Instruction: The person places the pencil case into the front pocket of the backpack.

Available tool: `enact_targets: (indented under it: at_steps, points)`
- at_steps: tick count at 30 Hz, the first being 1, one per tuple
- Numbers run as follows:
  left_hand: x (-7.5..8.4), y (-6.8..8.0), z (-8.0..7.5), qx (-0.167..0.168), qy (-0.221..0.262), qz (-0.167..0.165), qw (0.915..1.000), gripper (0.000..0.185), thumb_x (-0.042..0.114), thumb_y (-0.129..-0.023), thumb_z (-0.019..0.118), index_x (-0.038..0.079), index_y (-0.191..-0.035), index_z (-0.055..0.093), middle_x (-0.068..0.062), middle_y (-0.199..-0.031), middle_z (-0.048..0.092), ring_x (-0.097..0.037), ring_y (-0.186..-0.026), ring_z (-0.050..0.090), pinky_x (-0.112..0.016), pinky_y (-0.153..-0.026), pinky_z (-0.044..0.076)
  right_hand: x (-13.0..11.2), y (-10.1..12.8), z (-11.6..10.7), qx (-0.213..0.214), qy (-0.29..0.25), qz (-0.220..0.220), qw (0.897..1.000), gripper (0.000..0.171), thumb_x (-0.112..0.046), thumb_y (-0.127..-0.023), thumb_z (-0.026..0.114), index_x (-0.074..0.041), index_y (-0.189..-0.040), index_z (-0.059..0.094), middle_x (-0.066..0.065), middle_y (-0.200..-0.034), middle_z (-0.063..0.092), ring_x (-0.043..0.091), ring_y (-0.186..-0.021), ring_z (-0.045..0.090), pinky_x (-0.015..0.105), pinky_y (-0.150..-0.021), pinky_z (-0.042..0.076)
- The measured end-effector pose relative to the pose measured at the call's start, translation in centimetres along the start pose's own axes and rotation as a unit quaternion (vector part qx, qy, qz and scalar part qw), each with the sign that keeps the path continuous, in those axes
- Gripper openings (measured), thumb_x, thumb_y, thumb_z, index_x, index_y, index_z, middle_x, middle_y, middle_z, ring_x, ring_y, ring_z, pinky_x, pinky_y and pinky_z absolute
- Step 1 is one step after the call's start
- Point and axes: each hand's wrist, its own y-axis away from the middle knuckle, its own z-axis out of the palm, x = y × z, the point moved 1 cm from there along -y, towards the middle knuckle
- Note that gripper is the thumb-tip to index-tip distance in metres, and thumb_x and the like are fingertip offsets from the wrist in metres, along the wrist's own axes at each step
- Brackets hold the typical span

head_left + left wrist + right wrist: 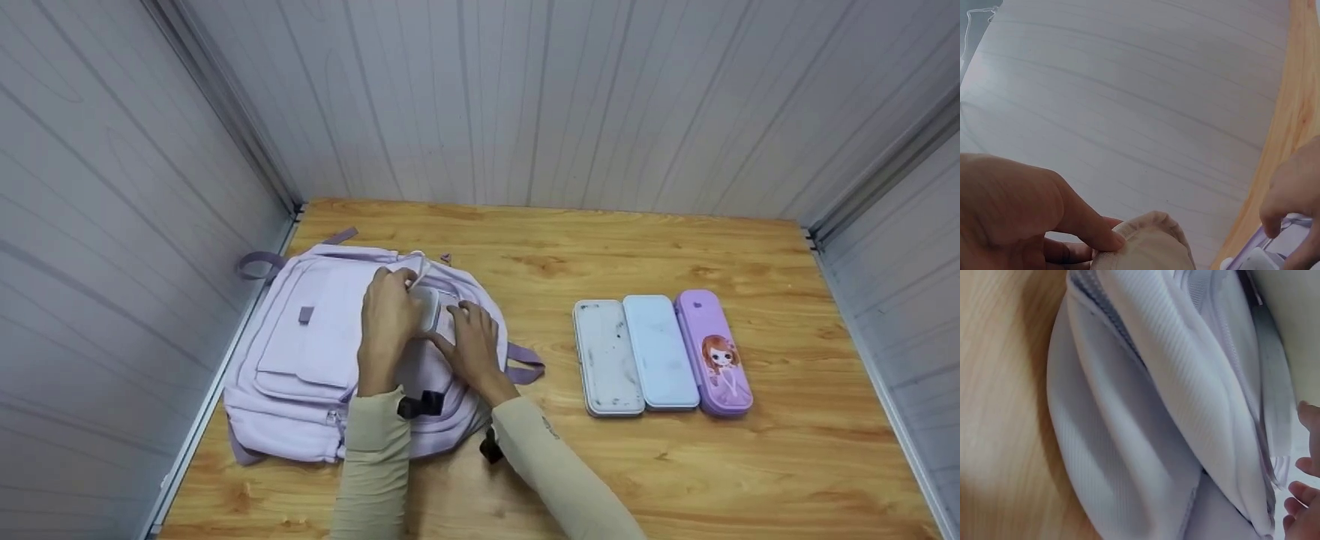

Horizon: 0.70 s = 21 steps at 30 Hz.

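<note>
A lilac backpack (300, 352) lies flat on the left part of the wooden table (675, 247). My left hand (386, 315) pinches the fabric edge of its opening (1151, 242) between thumb and fingers. A pale grey pencil case (431, 309) sticks partly out of that opening, between both hands. My right hand (472, 341) grips the case from the right, fingers curled over it (1297, 191). The right wrist view is filled with the backpack's ribbed fabric (1145, 416), with only my fingertips (1303, 495) at its right edge. The rest of the case is hidden inside the bag.
Three long pencil cases lie side by side on the right of the table: a white one (607, 358), a light blue one (660, 351) and a purple one with a cartoon girl (712, 352). Grey panel walls enclose the table on three sides.
</note>
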Motion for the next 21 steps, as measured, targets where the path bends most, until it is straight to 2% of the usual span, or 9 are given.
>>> enact_targets:
  at_steps: [7,14,21]
  points:
    - [0.1,0.0,-0.1,-0.001,0.002,-0.001,1.0,0.035,-0.004,-0.077,0.057,-0.002,-0.11,0.068,-0.022,-0.099,0.062,-0.039,-0.092,0.061,-0.048,-0.082,0.046,0.8,0.4,-2.5,0.028,-0.044,0.017,0.998,0.051,-0.041,-0.082,0.071,-0.009,-0.12,0.061,0.011,-0.125,0.055,0.03,-0.117,0.049,0.046,-0.094,0.036]
    - [0.2,0.0,0.2,0.004,0.001,-0.001,1.0,0.034,-0.005,-0.078,0.054,-0.002,-0.108,0.069,-0.022,-0.097,0.062,-0.037,-0.09,0.061,-0.047,-0.081,0.047,1.9,1.2,-4.2,0.043,-0.12,0.059,0.99,0.052,-0.041,-0.084,0.069,-0.008,-0.123,0.059,0.011,-0.126,0.055,0.031,-0.118,0.048,0.049,-0.098,0.033]
    - [0.0,0.0,0.4,0.007,0.008,-0.001,0.9999,0.033,-0.004,-0.079,0.054,-0.001,-0.107,0.07,-0.022,-0.096,0.061,-0.039,-0.089,0.06,-0.048,-0.081,0.046,2.6,1.9,-6.1,0.062,-0.153,0.071,0.984,0.051,-0.039,-0.085,0.068,-0.008,-0.125,0.059,0.011,-0.124,0.056,0.029,-0.118,0.049,0.05,-0.1,0.032]
